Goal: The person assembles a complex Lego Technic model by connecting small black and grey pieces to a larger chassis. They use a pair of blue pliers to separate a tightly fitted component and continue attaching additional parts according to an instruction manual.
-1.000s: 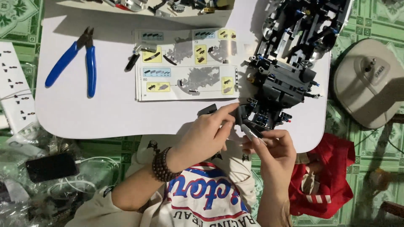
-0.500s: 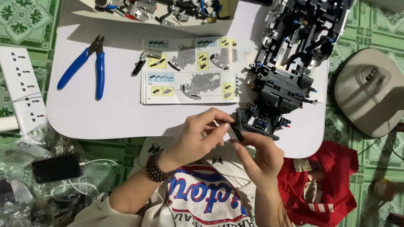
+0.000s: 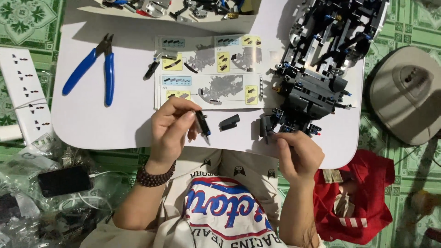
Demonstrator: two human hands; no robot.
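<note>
My left hand grips a small black beam piece with a blue pin, just below the open instruction booklet on the white table. Another small black piece lies on the table to its right. My right hand rests at the table's near edge, fingertips pinching the lower end of a large black brick-built vehicle model that reaches to the far right corner.
Blue-handled cutters lie at the left of the table. A tray of loose parts stands at the far edge. A white power strip, a phone, a grey cap and red cloth are on the floor.
My hands were together at the model's lower end. My left hand has moved left with the black beam piece, and my right hand stays on the model.
</note>
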